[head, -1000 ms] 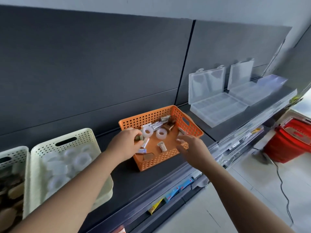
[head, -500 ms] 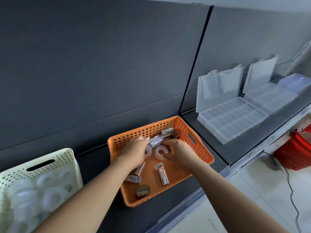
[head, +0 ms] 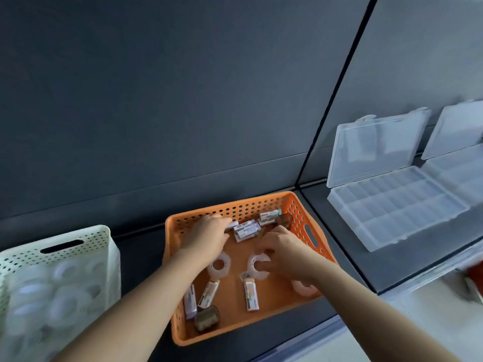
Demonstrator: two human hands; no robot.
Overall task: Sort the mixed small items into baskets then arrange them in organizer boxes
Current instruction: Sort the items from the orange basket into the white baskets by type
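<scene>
An orange basket (head: pixel 308 231) stands on the dark shelf and holds mixed small items. Both my hands are inside it. My left hand (head: pixel 206 237) reaches to the far side, its fingertips curled on the end of a small lilac packet (head: pixel 232 224). My right hand (head: pixel 283 250) pinches a white tape ring (head: pixel 254 267) near the middle. Two more white rings (head: pixel 220 265) (head: pixel 304 286) lie loose, along with labelled packets (head: pixel 247 231) (head: pixel 251 296) (head: pixel 209 293) and brown oval pieces (head: pixel 206 321) (head: pixel 285 220).
A cream basket (head: pixel 78 240) with several white rings stands to the left. Two clear organizer boxes (head: pixel 397 212) (head: pixel 457 176) lie open at the right on the shelf, lids leaning against the dark back panel. The shelf's front edge runs below the orange basket.
The view has moved closer and down onto the orange basket. My left hand reached to the far packets; my right hand dropped onto the white ring in the middle.
</scene>
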